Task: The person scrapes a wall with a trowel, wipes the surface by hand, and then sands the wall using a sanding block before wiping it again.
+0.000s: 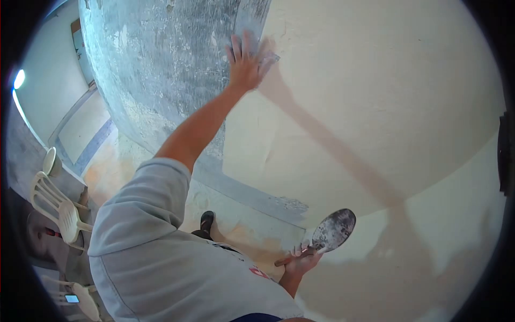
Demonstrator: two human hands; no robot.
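My left hand (245, 67) is raised on an outstretched arm against the wall, its fingers spread and slightly blurred. A small grey corner of what looks like a thin flat scraper (276, 57) sticks out beside the fingers; the hand hides the rest. Low on the right, my right hand (302, 264) is closed round the wooden handle of an oval trowel (334, 229). Its dark blade is smeared with whitish material and points up and to the right, apart from my left hand.
The curved wall has a rough blue-grey part (161, 59) beside a smooth cream part (375, 96). A grey band (252, 199) runs along its foot. Plastic chairs (68, 219) and a pale basin (49, 161) stand at the left. My shoe (207, 221) is on the stained floor.
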